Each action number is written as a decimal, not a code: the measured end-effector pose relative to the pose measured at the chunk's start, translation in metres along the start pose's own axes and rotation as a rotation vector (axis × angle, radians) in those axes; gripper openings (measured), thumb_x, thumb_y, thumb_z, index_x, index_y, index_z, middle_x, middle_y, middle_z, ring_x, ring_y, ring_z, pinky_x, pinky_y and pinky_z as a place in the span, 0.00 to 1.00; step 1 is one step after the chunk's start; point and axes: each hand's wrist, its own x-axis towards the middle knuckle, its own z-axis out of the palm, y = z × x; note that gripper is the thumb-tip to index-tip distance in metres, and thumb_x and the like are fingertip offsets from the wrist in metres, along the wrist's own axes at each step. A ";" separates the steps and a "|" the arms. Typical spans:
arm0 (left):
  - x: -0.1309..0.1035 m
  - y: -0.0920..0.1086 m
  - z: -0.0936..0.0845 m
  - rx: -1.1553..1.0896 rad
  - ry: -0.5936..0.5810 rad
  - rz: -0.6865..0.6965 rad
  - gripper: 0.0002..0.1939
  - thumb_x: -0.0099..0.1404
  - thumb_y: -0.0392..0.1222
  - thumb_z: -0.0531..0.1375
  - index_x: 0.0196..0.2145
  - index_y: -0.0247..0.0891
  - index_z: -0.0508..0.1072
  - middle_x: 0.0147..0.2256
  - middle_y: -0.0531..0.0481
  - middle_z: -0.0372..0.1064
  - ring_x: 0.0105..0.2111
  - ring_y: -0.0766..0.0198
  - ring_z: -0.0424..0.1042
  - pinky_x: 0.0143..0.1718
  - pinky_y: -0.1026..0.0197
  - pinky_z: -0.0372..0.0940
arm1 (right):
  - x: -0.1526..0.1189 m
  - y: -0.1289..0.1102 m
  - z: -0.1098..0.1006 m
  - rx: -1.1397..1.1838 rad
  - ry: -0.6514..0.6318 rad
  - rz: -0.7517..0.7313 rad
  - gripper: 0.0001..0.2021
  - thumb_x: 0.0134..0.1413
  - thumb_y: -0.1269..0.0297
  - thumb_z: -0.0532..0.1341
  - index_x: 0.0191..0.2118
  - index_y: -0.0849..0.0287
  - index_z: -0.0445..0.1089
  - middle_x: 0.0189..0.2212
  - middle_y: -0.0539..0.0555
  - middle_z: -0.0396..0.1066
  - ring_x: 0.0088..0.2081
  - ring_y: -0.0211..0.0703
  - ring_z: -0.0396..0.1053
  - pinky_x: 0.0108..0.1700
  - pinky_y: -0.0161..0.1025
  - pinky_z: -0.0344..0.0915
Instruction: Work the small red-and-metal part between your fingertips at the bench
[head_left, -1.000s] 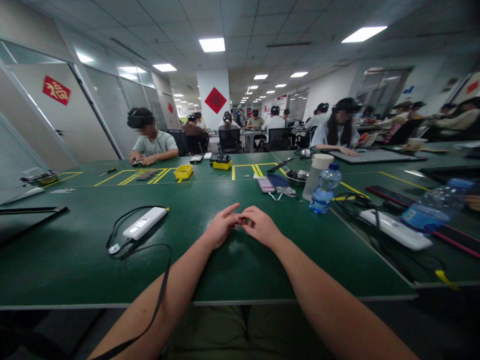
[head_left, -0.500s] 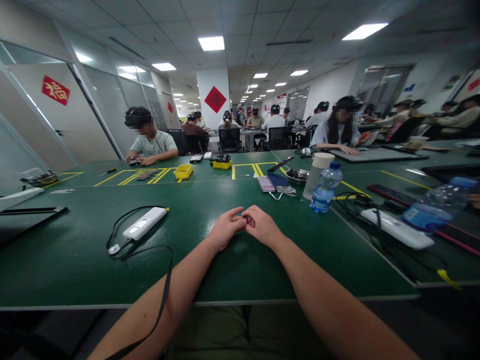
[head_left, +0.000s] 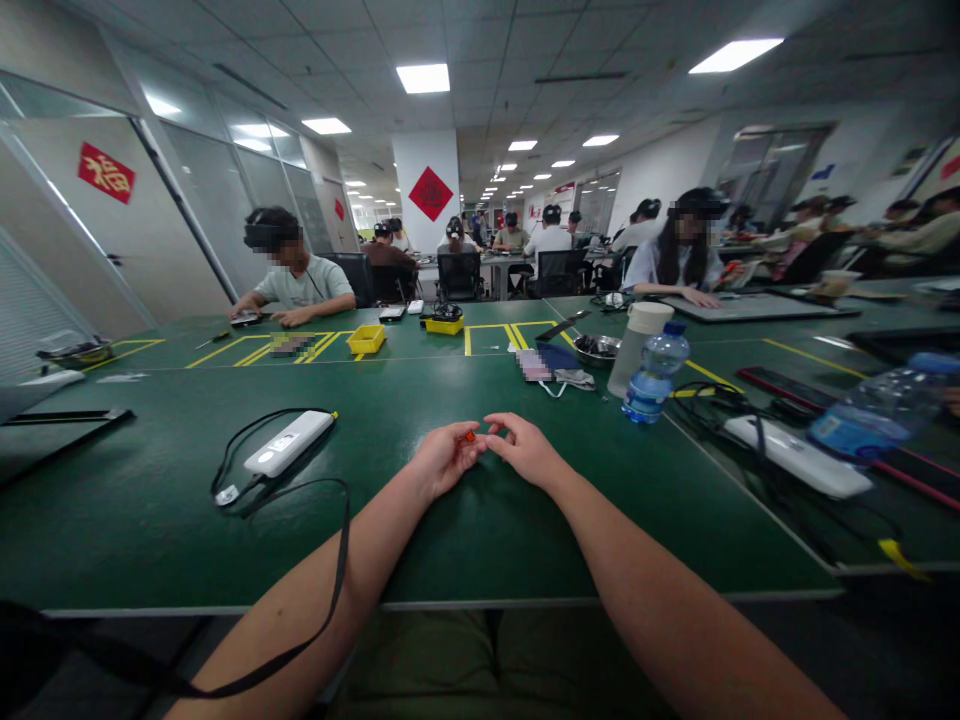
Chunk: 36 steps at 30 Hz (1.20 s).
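A small orange-red object [head_left: 470,436] shows between the thumb and fingers of my left hand [head_left: 444,458], which is turned partly palm up with the fingers curled round it. Close on its right is my right hand [head_left: 523,450], its fingers apart and bent toward the left fingertips, with nothing visible in it. Both hands are just above the green table [head_left: 570,540], near its front edge. What the small object is cannot be made out.
On the left lies a white power bank [head_left: 291,444] with a black cable. To the right stand a water bottle [head_left: 654,374] and a pale cup [head_left: 634,350]. Farther back are a yellow tray [head_left: 367,340], a metal bowl [head_left: 598,348] and a cloth [head_left: 574,378]. Two people sit across the table.
The hands have parted slightly at the fingertips, and my right fingers have opened. The orange-red object now shows in my left hand. The view has shifted a little.
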 end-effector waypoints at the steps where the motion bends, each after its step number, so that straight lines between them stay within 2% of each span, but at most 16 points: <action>1: 0.000 -0.001 0.000 -0.002 -0.001 0.012 0.06 0.61 0.32 0.55 0.37 0.28 0.68 0.26 0.45 0.69 0.22 0.70 0.70 0.23 0.71 0.68 | 0.000 0.000 0.000 0.006 0.000 -0.001 0.17 0.50 0.60 0.58 0.47 0.58 0.66 0.36 0.52 0.67 0.22 0.30 0.59 0.27 0.32 0.60; 5: 0.002 -0.006 0.001 -0.012 0.064 0.072 0.05 0.60 0.31 0.54 0.36 0.31 0.66 0.31 0.42 0.70 0.27 0.67 0.73 0.31 0.65 0.70 | -0.001 0.001 0.002 0.016 -0.006 -0.006 0.17 0.51 0.59 0.58 0.46 0.58 0.67 0.36 0.52 0.68 0.23 0.31 0.60 0.28 0.33 0.61; 8: 0.002 -0.008 0.002 0.052 0.110 0.173 0.05 0.60 0.31 0.54 0.35 0.33 0.66 0.32 0.44 0.70 0.29 0.66 0.73 0.34 0.61 0.69 | -0.002 0.000 0.001 0.001 -0.013 -0.003 0.16 0.51 0.58 0.58 0.45 0.58 0.68 0.36 0.53 0.68 0.24 0.32 0.60 0.28 0.33 0.60; 14: 0.004 -0.011 0.001 0.584 0.130 0.506 0.05 0.58 0.36 0.55 0.33 0.36 0.68 0.25 0.53 0.67 0.22 0.72 0.63 0.25 0.68 0.59 | -0.002 0.001 0.000 -0.015 -0.024 -0.001 0.14 0.51 0.59 0.58 0.43 0.57 0.69 0.33 0.52 0.68 0.24 0.33 0.61 0.29 0.34 0.60; 17: 0.005 -0.013 0.001 0.728 0.134 0.572 0.06 0.60 0.39 0.53 0.32 0.37 0.67 0.23 0.55 0.64 0.20 0.72 0.59 0.23 0.68 0.56 | -0.002 0.002 0.001 -0.018 -0.024 0.010 0.14 0.51 0.59 0.58 0.43 0.58 0.69 0.31 0.51 0.69 0.25 0.34 0.62 0.30 0.34 0.61; 20: 0.004 -0.014 0.002 0.623 0.177 0.504 0.08 0.61 0.44 0.51 0.32 0.37 0.65 0.20 0.56 0.60 0.17 0.73 0.55 0.18 0.70 0.51 | -0.002 0.002 0.001 -0.009 -0.034 0.025 0.14 0.52 0.59 0.58 0.43 0.58 0.69 0.29 0.51 0.69 0.25 0.35 0.63 0.31 0.35 0.61; 23: 0.000 -0.009 0.002 0.398 0.177 0.335 0.10 0.62 0.47 0.51 0.34 0.38 0.63 0.17 0.59 0.53 0.13 0.74 0.49 0.14 0.71 0.42 | -0.003 -0.001 -0.001 -0.007 -0.061 0.041 0.14 0.52 0.59 0.57 0.42 0.59 0.70 0.28 0.51 0.69 0.25 0.35 0.64 0.32 0.35 0.61; 26: -0.003 0.003 -0.001 0.146 0.109 0.157 0.08 0.62 0.43 0.52 0.35 0.37 0.63 0.17 0.60 0.49 0.12 0.76 0.46 0.13 0.72 0.38 | -0.003 -0.005 -0.002 -0.014 -0.086 0.054 0.14 0.52 0.59 0.56 0.41 0.60 0.70 0.27 0.51 0.70 0.25 0.35 0.64 0.33 0.35 0.61; 29: -0.004 0.012 -0.005 -0.037 0.000 0.033 0.03 0.62 0.36 0.51 0.35 0.36 0.61 0.19 0.58 0.52 0.13 0.77 0.50 0.13 0.73 0.41 | -0.003 -0.006 -0.002 -0.021 -0.099 0.069 0.14 0.52 0.59 0.56 0.41 0.61 0.70 0.26 0.51 0.70 0.25 0.35 0.65 0.33 0.35 0.61; 31: -0.002 0.013 -0.008 -0.056 -0.007 0.010 0.02 0.63 0.37 0.50 0.34 0.36 0.60 0.20 0.57 0.54 0.12 0.77 0.50 0.13 0.74 0.40 | -0.003 -0.005 -0.001 -0.016 -0.108 0.076 0.14 0.52 0.59 0.56 0.41 0.61 0.70 0.27 0.51 0.70 0.25 0.35 0.65 0.32 0.35 0.61; 34: 0.000 0.011 -0.010 -0.012 0.047 -0.014 0.10 0.66 0.46 0.48 0.34 0.36 0.60 0.19 0.57 0.55 0.11 0.76 0.49 0.12 0.74 0.38 | -0.003 -0.004 -0.001 0.002 -0.119 0.079 0.14 0.52 0.59 0.56 0.41 0.61 0.70 0.28 0.51 0.70 0.25 0.35 0.65 0.30 0.34 0.61; 36: 0.000 0.010 -0.012 0.000 0.036 -0.052 0.14 0.66 0.52 0.47 0.33 0.37 0.60 0.17 0.58 0.53 0.11 0.76 0.47 0.11 0.74 0.37 | -0.003 -0.004 -0.001 0.013 -0.125 0.083 0.14 0.52 0.59 0.56 0.41 0.61 0.70 0.28 0.51 0.70 0.24 0.34 0.65 0.29 0.33 0.61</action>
